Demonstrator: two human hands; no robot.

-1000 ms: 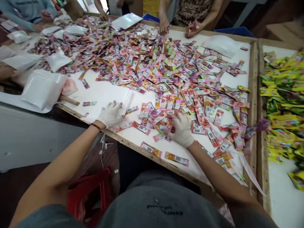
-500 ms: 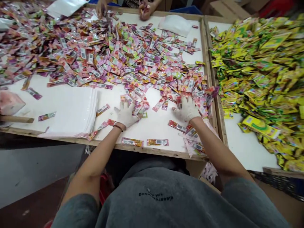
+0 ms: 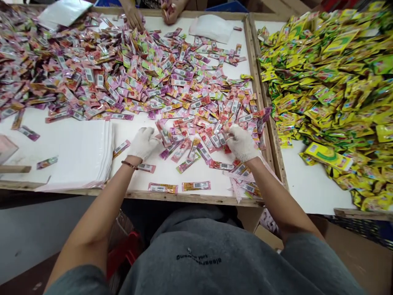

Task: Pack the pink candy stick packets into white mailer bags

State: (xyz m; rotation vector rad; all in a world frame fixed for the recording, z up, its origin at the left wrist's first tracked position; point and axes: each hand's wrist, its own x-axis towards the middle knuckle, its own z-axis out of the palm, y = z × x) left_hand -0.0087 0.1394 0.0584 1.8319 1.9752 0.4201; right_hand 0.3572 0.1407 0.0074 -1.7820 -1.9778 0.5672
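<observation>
In the head view, my left hand (image 3: 145, 143), in a white glove, is closed with a pink stick packet (image 3: 164, 134) tilted up at its fingertips. My right hand (image 3: 241, 143), also gloved, has its fingers curled down at the near right edge of the heap of small stick packets (image 3: 184, 90). What its fingers hold is hidden. Between my hands lie several loose packets (image 3: 187, 163), pink, purple and orange with barcodes. Two orange packets, a left one (image 3: 163, 188) and a right one (image 3: 196, 186), lie flat near the table's front edge.
A stack of white bags (image 3: 81, 153) lies left of my left hand. Pink-white strips (image 3: 236, 188) are under my right forearm. A wooden divider (image 3: 266, 98) separates yellow packets (image 3: 325, 90) on the right. Another person's hands (image 3: 134, 17) work at the far edge.
My left hand has drawn back left from the packets, now with one at its fingertips. Packets between my hands are spread more widely. My right hand's fingers have curled in.
</observation>
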